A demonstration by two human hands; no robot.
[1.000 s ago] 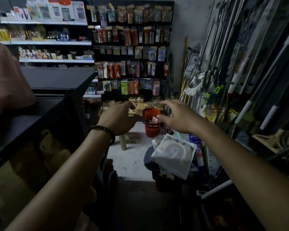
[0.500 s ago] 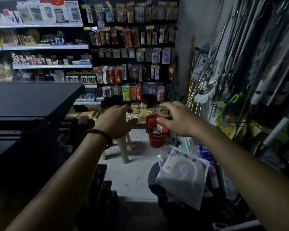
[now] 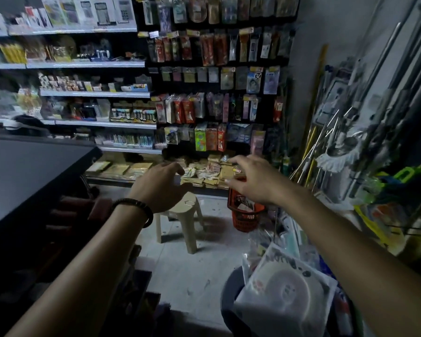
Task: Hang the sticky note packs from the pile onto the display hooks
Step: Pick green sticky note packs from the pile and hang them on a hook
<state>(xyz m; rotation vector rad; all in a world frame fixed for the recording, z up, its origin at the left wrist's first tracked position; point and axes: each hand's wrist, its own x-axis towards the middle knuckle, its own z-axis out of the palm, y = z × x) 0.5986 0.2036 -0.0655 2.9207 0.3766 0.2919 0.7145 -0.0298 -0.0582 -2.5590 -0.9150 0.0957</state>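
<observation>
No print is clearly legible in this dim shop aisle. A blue hanging card [image 3: 253,79] carries large digits, possibly "30", though blur leaves them uncertain. Dark handwriting crosses a white wrapped pack [image 3: 286,291] at lower right, too smeared to read. Lettering on the yellow price tags [image 3: 244,31], calculator boxes [image 3: 100,10] and piled sticky note packs [image 3: 212,171] is unreadable.

Both hands stretch toward mid-frame, holding nothing: the left hand [image 3: 163,186] has loosely curled fingers and a dark bracelet [image 3: 136,207] on its wrist, and the right hand [image 3: 250,178] has its fingers spread. Just beyond them the pile of sticky note packs [image 3: 209,172] lies on a low shelf [image 3: 112,179], under black display hooks [image 3: 216,69] hung with packets. Below the hands, a beige plastic stool [image 3: 185,210] and a red basket [image 3: 244,215] stand on the floor [image 3: 185,276].
</observation>
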